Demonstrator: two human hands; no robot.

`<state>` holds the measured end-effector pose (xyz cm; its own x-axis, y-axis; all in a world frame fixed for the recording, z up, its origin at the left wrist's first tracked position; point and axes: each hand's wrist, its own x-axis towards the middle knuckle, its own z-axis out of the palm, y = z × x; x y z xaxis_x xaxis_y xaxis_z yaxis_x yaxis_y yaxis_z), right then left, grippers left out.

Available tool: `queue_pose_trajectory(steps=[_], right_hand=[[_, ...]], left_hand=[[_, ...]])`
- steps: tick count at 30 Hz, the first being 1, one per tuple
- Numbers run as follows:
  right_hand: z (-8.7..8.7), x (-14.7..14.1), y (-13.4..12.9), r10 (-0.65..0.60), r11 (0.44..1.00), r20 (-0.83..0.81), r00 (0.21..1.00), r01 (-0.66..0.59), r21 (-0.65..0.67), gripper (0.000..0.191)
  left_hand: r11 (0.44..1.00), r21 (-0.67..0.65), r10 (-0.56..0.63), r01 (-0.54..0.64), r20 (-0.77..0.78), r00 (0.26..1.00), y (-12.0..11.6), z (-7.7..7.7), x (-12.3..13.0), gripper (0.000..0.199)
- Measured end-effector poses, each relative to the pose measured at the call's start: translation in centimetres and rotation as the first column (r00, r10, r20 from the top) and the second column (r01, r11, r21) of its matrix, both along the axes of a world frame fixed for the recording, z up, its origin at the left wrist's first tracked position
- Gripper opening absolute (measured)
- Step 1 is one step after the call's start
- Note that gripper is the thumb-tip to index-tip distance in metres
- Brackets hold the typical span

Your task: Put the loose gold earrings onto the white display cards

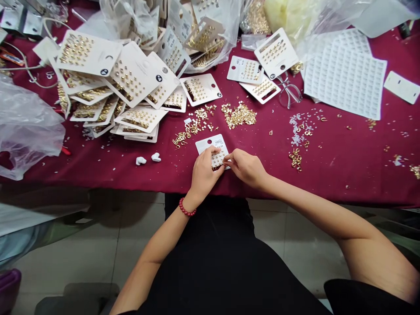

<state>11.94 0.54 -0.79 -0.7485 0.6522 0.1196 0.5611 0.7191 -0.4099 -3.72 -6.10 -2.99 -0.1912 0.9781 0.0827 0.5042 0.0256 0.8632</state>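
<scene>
Left hand [205,170] grips the card [210,143], its printed price ending "00"; right hand [244,167] pinches at its edge, fingertips together.

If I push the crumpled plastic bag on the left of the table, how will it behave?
The plastic bag will likely fold, not stay stiff, because it lies in loose wrinkles. Its thin, translucent film suggests that it is light for its size.

The left hand [204,173] partly hides the held card [202,145]; whatever the right hand [246,166] pinches beside it is too small to tell. Far left of it, the frame crops a plastic bag [28,127].
</scene>
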Motion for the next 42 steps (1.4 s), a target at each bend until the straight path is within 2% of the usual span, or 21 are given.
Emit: queue_pose_trajectory(steps=[6,11,15,18,21,23,25,28,31,34,38,42], right_hand=[[-0.8,0.5,-0.2,-0.029,0.999,-0.115,0.993,0.024,-0.049,0.017],[-2.1,0.7,-1.0,0.003,0.997,-0.274,0.962,0.02,0.08,0.014],[-2.3,0.6,-1.3,0.008,0.994,-0.329,0.944,0.028,0.105,0.014],[-1.8,0.5,-1.4,0.046,0.982,-0.257,0.965,0.003,0.186,0.013],[-0.8,0.2,-1.5,0.106,0.954,-0.12,0.987,-0.067,0.291,0.016],[-0.3,0.0,-1.5,0.136,0.942,-0.044,0.99,-0.116,0.314,0.02],[0.1,-0.1,-1.5,0.15,0.94,-0.015,0.989,-0.138,0.312,0.022],[0.2,-0.1,-1.5,0.123,0.952,-0.076,0.99,-0.096,0.29,0.019],[0.0,0.0,-1.5,0.034,0.983,-0.113,0.993,-0.013,0.182,0.013],[0.0,0.0,-1.5,-0.001,0.997,-0.034,0.999,0.004,0.083,0.011],[0.7,-0.3,-1.2,0.062,0.99,0.074,0.995,-0.07,0.118,0.014],[1.3,-0.4,-0.8,0.126,0.972,0.11,0.986,-0.145,0.185,0.019]], left_hand=[[1.0,0.027,0.007,-0.006,-0.047,0.999,-0.2,-0.4,0.0,0.039],[0.997,0.072,-0.016,0.021,-0.075,0.997,-0.5,-0.5,-0.2,0.044],[0.997,0.064,-0.034,0.038,-0.068,0.997,-0.5,-0.4,-0.3,0.05],[0.997,0.049,-0.051,0.054,-0.06,0.997,-0.5,-0.3,-0.3,0.052],[0.996,0.04,-0.073,0.077,-0.085,0.994,-0.4,-0.2,-0.3,0.048],[0.994,0.047,-0.097,0.103,-0.119,0.988,-0.3,-0.2,-0.3,0.044],[0.99,0.065,-0.114,0.125,-0.15,0.982,-0.3,-0.3,-0.3,0.039],[0.988,0.088,-0.11,0.128,-0.179,0.978,-0.2,-0.3,-0.2,0.038],[0.988,0.092,-0.109,0.128,-0.188,0.976,-0.3,-0.3,-0.2,0.041],[0.985,0.087,-0.133,0.152,-0.192,0.972,-0.3,-0.3,-0.3,0.041],[0.981,0.056,-0.172,0.187,-0.197,0.965,-0.4,-0.3,-0.5,0.041],[0.98,0.045,-0.183,0.195,-0.19,0.965,-0.4,-0.3,-0.6,0.041]])
